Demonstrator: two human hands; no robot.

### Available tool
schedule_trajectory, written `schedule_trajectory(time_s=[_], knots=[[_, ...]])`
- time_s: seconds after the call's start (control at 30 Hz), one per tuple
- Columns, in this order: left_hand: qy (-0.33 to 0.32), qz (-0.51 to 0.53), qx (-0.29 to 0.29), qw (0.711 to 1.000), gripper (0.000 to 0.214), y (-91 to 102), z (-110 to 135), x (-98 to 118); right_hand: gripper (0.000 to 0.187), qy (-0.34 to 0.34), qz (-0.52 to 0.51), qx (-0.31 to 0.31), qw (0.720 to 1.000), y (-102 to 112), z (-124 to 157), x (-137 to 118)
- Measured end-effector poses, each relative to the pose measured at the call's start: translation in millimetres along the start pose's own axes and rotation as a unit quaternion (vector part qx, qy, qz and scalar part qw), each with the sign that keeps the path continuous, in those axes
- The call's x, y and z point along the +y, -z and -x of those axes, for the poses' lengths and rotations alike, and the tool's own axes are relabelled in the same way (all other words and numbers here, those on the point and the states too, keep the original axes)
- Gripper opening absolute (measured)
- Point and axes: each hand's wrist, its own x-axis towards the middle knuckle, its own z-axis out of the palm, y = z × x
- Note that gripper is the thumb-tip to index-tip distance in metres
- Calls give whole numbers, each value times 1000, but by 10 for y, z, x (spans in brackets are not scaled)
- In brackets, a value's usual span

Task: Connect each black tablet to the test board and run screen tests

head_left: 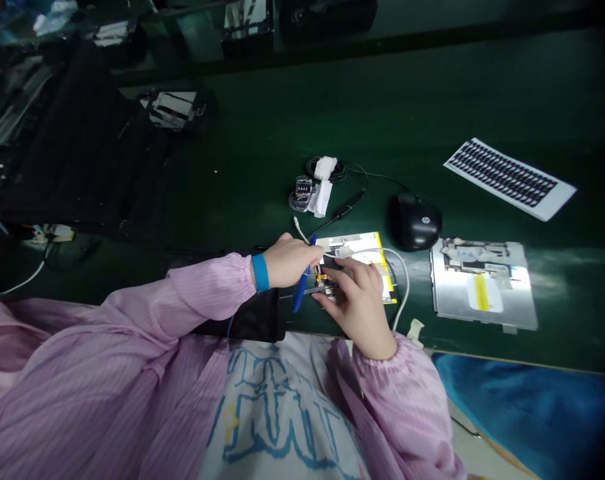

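My left hand (289, 262), with a blue band at the wrist, is closed around a blue pen-like tool (302, 290) that slants down across its fingers. Beneath both hands lies an opened electronic assembly (385, 257) with pale panels, yellow edges and small gold parts. My right hand (359, 297) reaches over it, thumb and fingers curled on a dark part at its left side; the fingertips' exact contact is partly hidden. A white cable (405, 280) passes over the assembly and loops round its right side. A black flat device (259, 317) lies under my left forearm.
Right of my hands are a black mouse (415, 221), a second silver panel (462, 307) and a label sheet (512, 179). A tally counter (302, 189) and coiled black cable (339, 173) lie ahead. Black trays (82, 147) stand stacked at left.
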Motion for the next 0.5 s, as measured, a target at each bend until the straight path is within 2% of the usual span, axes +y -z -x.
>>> schedule_trajectory(time_s=[0.27,0.5], knots=[[-16,-5,-4,1000,9,18,-2,26,36,15,17,1,1000,13,-6,-8],[16,17,17,1000,7,-4,-9,27,35,8,12,-3,1000,14,-5,-10]])
